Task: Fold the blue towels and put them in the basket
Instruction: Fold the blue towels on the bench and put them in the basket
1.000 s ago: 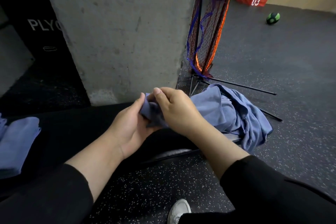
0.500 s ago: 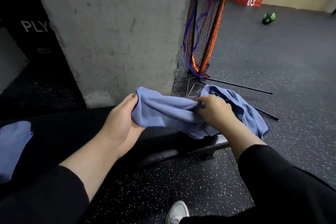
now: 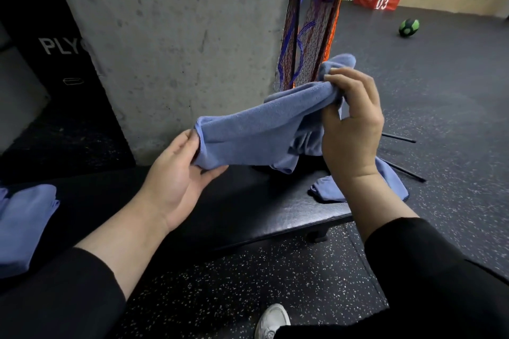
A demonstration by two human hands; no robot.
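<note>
Head view, one item in hand: soft blue terry towel point(image 3: 256, 124), lifted clear of the black padded desk point(image 3: 234, 209), stretched between both hands. Long axis running from 8 o'clock up to 2 o'clock. Left hand point(image 3: 176, 173) at the low end, thumb and fingers point(image 3: 212, 172) pinching one corner. Right hand point(image 3: 349, 124) at the high end, fingers point(image 3: 338, 76) clenched on a bunched corner, loose tip standing above the knuckles. Slack cloth hanging below the span toward 5 o'clock, tail unsorted. Second crumpled blue towel point(image 3: 327, 192) on the desk at 4 o'clock, partly behind the right wrist. Folded blue towels point(image 3: 24, 226) at 9 o'clock on the same desk. Basket not in sight. Judged next: both ends equally held, so spread along the axis, then bring the corners together.
</note>
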